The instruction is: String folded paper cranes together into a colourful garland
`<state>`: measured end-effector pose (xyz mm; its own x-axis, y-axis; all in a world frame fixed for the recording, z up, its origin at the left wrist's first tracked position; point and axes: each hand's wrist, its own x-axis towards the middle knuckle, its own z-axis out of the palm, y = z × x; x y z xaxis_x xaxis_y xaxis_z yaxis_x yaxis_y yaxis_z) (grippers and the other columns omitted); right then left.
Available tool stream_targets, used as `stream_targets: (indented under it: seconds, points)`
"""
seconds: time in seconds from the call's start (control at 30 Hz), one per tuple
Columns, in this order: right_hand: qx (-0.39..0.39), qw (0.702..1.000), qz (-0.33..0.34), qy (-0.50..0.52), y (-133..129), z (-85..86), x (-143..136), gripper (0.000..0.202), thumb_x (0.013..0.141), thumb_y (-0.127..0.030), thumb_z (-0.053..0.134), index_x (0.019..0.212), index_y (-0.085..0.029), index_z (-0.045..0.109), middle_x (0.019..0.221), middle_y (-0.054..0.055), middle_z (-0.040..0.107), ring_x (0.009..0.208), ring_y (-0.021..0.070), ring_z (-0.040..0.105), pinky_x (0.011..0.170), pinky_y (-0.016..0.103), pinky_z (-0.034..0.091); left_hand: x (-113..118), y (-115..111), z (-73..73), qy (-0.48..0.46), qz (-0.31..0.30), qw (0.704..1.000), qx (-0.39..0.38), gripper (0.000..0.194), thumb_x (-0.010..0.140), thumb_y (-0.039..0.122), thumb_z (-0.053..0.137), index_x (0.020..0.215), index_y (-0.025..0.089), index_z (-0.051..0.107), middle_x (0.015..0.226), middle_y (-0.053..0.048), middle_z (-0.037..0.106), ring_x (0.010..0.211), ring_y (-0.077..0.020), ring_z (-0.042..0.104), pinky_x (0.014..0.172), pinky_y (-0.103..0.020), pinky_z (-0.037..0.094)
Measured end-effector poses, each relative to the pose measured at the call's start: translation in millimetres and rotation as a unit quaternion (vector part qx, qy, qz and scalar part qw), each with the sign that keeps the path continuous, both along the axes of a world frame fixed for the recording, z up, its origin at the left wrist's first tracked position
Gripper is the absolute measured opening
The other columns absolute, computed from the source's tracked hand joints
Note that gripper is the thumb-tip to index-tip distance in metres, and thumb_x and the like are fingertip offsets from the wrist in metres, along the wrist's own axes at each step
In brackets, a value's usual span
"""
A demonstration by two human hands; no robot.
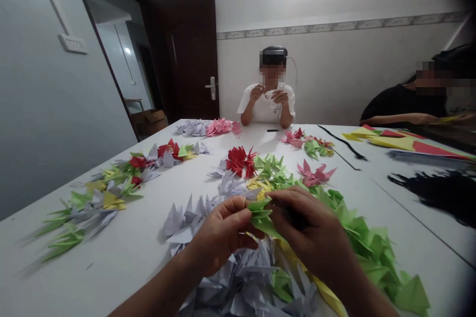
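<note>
A light green folded paper piece [261, 214], shaped like an origami crane, is held in front of me. My left hand [225, 233] pinches its left side between thumb and fingers. My right hand [314, 230] grips its right side, with some fingertips hidden behind the hand. Below and around both hands lies a heap of pale lilac paper cranes [243, 277]. Yellow ones [327, 297] peek out beneath my right wrist. To the right runs a row of green paper cranes [372, 247]. Red cranes [241, 161] sit just beyond my hands.
Mixed paper cranes [111, 190] spread along the table's left side. Black strands [442, 193] and stacked coloured paper [405, 143] lie at right. Opposite sits a person in white [266, 104], hands raised; another in black [401, 104] works at the right. A door [182, 54] stands behind.
</note>
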<state>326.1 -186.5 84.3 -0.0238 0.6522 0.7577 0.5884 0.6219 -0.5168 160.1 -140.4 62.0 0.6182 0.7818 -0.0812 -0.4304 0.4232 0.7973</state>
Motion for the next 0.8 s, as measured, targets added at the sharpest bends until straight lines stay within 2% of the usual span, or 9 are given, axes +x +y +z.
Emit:
stream_targets:
  seconds: [0.2, 0.33, 0.47, 0.57, 0.7, 0.8]
  points:
    - [-0.039, 0.998, 0.011, 0.044, -3, -2.4, -3, 0.025, 0.082, -0.017, 0.058, 0.106, -0.022, 0.062, 0.085, 0.000, 0.066, 0.070, 0.0129, 0.062, 0.060, 0.023, 0.050, 0, 1, -4.3, 0.013, -0.001, 0.995, 0.103, 0.033, 0.069, 0.041, 0.079, 0.079, 0.015, 0.061, 0.065, 0.002, 0.066, 0.055, -0.0076, 0.064, 0.052, -0.015, 0.050]
    - [-0.073, 0.993, 0.024, 0.092, -6, -4.1, -6, 0.025, 0.083, -0.020, 0.061, 0.107, -0.024, 0.060, 0.078, -0.002, 0.064, 0.062, 0.0106, 0.060, 0.055, 0.020, 0.049, -2, 0, -0.1, 0.033, -0.021, 0.994, 0.102, 0.031, 0.072, 0.042, 0.076, 0.080, 0.015, 0.063, 0.065, 0.001, 0.067, 0.055, -0.0088, 0.065, 0.052, -0.016, 0.051]
    - [-0.111, 0.989, 0.037, 0.092, -9, -5.4, -6, 0.026, 0.083, -0.024, 0.062, 0.109, -0.023, 0.060, 0.087, 0.002, 0.065, 0.062, 0.0121, 0.060, 0.051, 0.022, 0.048, -5, -1, 1.7, 0.044, -0.038, 0.993, 0.106, 0.032, 0.071, 0.041, 0.076, 0.084, 0.014, 0.065, 0.069, -0.001, 0.066, 0.059, -0.0096, 0.064, 0.056, -0.019, 0.053]
    - [-0.133, 0.988, 0.039, 0.070, -11, -4.9, -5, 0.033, 0.082, -0.022, 0.061, 0.115, -0.023, 0.058, 0.090, 0.003, 0.065, 0.065, 0.0138, 0.061, 0.055, 0.025, 0.050, -6, -3, 2.8, 0.050, -0.038, 0.991, 0.117, 0.036, 0.071, 0.045, 0.075, 0.085, 0.014, 0.065, 0.069, 0.000, 0.063, 0.059, -0.0086, 0.060, 0.057, -0.019, 0.052]
    - [-0.135, 0.989, 0.041, 0.034, -13, -4.0, -7, 0.038, 0.082, -0.019, 0.059, 0.119, -0.027, 0.056, 0.096, 0.002, 0.065, 0.066, 0.0131, 0.060, 0.062, 0.028, 0.050, -5, -5, 6.7, 0.085, -0.006, 0.985, 0.153, 0.027, 0.070, 0.035, 0.078, 0.080, 0.015, 0.062, 0.074, 0.001, 0.063, 0.062, -0.0070, 0.057, 0.056, -0.016, 0.046]
    - [-0.142, 0.988, 0.044, 0.032, -12, -5.6, -7, 0.039, 0.082, -0.018, 0.059, 0.121, -0.028, 0.055, 0.101, 0.003, 0.064, 0.069, 0.0138, 0.061, 0.067, 0.029, 0.052, -3, -4, 8.9, 0.100, 0.019, 0.981, 0.163, 0.027, 0.070, 0.034, 0.078, 0.074, 0.015, 0.059, 0.070, 0.001, 0.062, 0.062, -0.0071, 0.056, 0.056, -0.016, 0.045]
